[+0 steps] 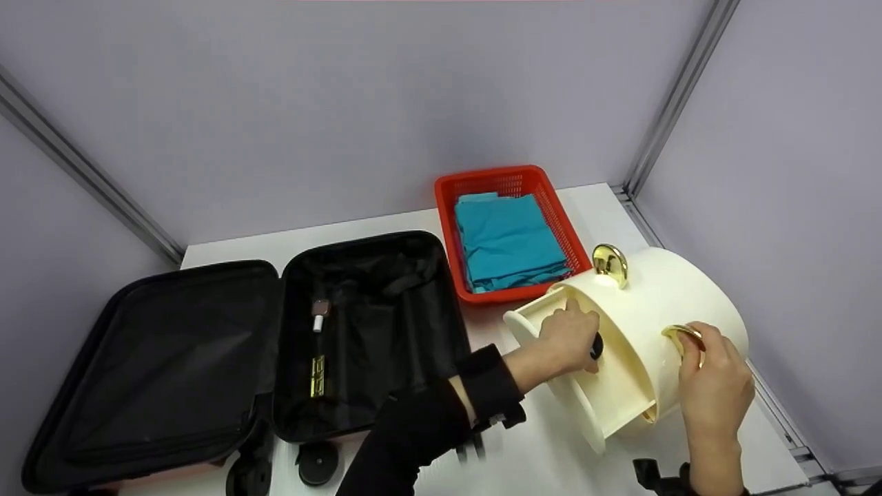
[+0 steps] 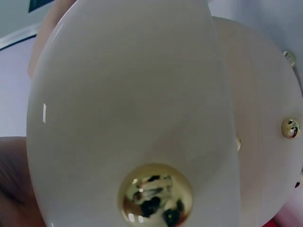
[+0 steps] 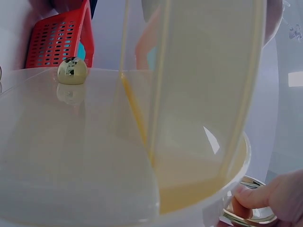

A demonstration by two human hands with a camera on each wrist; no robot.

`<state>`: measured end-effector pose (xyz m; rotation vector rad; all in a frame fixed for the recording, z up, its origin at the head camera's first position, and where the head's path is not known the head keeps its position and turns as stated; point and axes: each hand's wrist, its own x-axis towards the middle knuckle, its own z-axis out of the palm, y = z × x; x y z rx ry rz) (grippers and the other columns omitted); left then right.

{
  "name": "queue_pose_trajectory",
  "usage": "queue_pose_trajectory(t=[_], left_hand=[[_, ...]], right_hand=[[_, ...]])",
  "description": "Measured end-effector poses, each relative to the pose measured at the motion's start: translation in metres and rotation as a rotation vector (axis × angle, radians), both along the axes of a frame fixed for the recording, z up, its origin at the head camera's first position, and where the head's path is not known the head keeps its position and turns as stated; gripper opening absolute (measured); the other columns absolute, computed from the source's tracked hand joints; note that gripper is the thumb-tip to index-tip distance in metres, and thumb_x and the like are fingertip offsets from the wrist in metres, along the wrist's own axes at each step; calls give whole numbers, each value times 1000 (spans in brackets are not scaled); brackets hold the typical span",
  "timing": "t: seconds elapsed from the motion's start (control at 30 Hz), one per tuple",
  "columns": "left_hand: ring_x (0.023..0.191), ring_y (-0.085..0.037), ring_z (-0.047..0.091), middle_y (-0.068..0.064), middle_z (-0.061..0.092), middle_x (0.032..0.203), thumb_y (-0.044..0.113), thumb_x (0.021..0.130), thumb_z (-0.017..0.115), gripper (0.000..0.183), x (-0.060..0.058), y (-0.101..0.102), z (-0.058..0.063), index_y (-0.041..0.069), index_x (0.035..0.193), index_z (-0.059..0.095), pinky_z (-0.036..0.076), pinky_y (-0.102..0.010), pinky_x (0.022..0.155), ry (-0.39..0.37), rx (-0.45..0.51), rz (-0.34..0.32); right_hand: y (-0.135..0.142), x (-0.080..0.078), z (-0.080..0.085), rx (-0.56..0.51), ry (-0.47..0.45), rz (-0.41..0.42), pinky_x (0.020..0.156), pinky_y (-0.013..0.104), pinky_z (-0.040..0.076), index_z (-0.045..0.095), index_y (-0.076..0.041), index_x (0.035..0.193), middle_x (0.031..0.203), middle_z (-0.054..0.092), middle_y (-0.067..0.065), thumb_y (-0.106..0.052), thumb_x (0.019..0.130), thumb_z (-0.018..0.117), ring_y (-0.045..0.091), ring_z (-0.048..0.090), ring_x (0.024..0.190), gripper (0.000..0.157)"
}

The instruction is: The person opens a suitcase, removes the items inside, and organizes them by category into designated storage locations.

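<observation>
A cream, rounded storage box (image 1: 661, 296) with gold trim lies on the table, its drawer (image 1: 623, 396) pulled out. My left hand (image 1: 568, 337) reaches into the drawer, with a small black object (image 1: 597, 346) between its thumb and fingers, mostly hidden by the hand. On the near side of the box, my right hand (image 1: 716, 379) pinches a gold ring (image 1: 682, 331); the right wrist view shows its thumb and fingers around that ring (image 3: 253, 220). The left wrist view is mostly filled by the drawer front (image 2: 132, 94) with its gold knob (image 2: 155, 195).
An open black-lined suitcase (image 1: 386, 344) lies at the left, a small brown-and-white item (image 1: 320, 315) and a gold bar-shaped item (image 1: 317, 376) inside. Behind the box stands a red basket (image 1: 482, 297) of folded teal cloth (image 1: 506, 234). Walls enclose the table's back and sides.
</observation>
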<state>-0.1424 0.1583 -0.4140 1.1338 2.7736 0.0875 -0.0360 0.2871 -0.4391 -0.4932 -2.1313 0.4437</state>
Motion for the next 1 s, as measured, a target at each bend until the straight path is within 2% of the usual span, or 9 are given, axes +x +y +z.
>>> queue_pose_trajectory(t=[0.13, 0.37, 0.53, 0.73, 0.87, 1.0], left_hand=[[75, -14, 54, -1, 48, 92, 46, 59, 78, 52, 2, 1, -2, 19, 98, 56, 44, -26, 53, 20, -41, -4], [75, -13, 52, 0, 48, 98, 51, 56, 77, 61, 7, 8, -3, 22, 103, 53, 43, -26, 53, 73, -193, 22], [77, -13, 53, 1, 49, 99, 55, 55, 76, 63, 9, 7, -1, 23, 104, 54, 43, -27, 52, 76, -199, 25], [81, -14, 53, 2, 53, 95, 59, 60, 70, 56, 10, -8, 12, 20, 98, 57, 43, -29, 61, 52, -50, 14], [87, -13, 51, 1, 53, 96, 59, 65, 66, 56, 13, -23, 25, 20, 103, 56, 43, -28, 66, 94, 93, -3], [92, -12, 51, 2, 53, 99, 53, 70, 65, 54, 18, -44, 33, 18, 110, 55, 43, -26, 71, 155, 292, -25]], right_hand=[[0, 0, 1, 1, 1, 6, 54, 51, 40, 60, 2, 91, 77, 59, 23, -4, 78, 66, 41, 57, 69, 15], [0, 0, 1, 5, 7, 13, 54, 50, 40, 60, 3, 90, 76, 59, 23, -4, 78, 66, 40, 57, 69, 15], [0, 0, 0, 1, 6, 13, 54, 50, 40, 60, 3, 91, 78, 60, 24, -5, 78, 66, 40, 57, 70, 16], [1, 0, 0, 2, -4, 10, 54, 50, 40, 60, 3, 91, 78, 60, 23, -5, 78, 65, 40, 57, 70, 16], [1, 0, 0, -4, -16, 0, 54, 50, 40, 60, 2, 91, 79, 60, 23, -6, 79, 65, 40, 57, 70, 16], [0, 0, 0, -4, -19, 1, 55, 50, 40, 60, 2, 92, 79, 60, 23, -5, 78, 66, 40, 57, 70, 16]])
